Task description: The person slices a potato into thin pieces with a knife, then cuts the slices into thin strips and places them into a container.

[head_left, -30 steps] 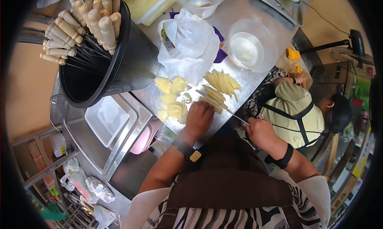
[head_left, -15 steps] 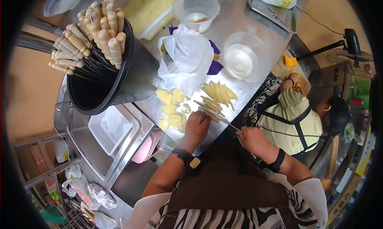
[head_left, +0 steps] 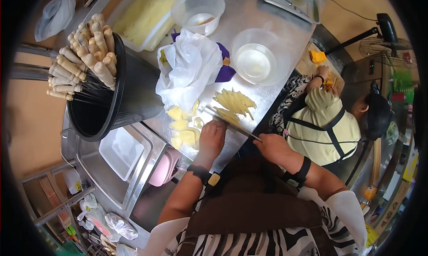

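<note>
Shifting slightly leftward since earlier: left hand [head_left: 211, 138], fingers curled, pressing yellow fruit piece [head_left: 227, 117] near steel tabletop's [head_left: 263, 93] front edge; right hand [head_left: 274, 146] gripping knife [head_left: 232, 125], slicing.

The table [head_left: 263, 84] is brushed metal, dully shiny. On it, at twelve o'clock, clear glossy plastic bowls [head_left: 255, 57]; at ten, a crinkled thin plastic bag [head_left: 189, 68]. The black bucket [head_left: 129, 95] looks matt plastic, its skewer handles [head_left: 84, 51] pale bare wood. The knife [head_left: 232, 124] blade is bright metal.

- The left hand [head_left: 212, 138] lies palm down, fingers curled, forearm stretched forward.
- The right hand [head_left: 273, 147] is closed in a fist, wrist banded.
</note>
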